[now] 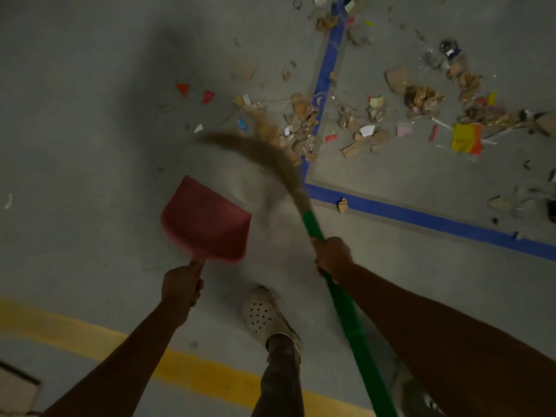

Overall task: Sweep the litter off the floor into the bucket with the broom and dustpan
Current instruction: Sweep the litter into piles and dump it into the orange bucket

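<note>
My left hand [181, 288] grips the handle of a red dustpan [207, 219], which hangs above the grey floor with its mouth facing away from me. My right hand [332, 254] is closed around the green handle of a broom [346, 311]. Its brown bristles [255, 152] are blurred and curve to the left, touching the near edge of a pile of litter [301, 121]: cardboard scraps, paper bits and small red and blue pieces. More litter [436, 100] lies scattered to the right. No bucket is in view.
Blue tape [421, 219] marks a corner on the floor, running up and to the right. A yellow painted line [90, 335] crosses the near floor. My foot in a pale perforated clog [264, 317] stands between my arms. A yellow and red wrapper [466, 138] lies at right.
</note>
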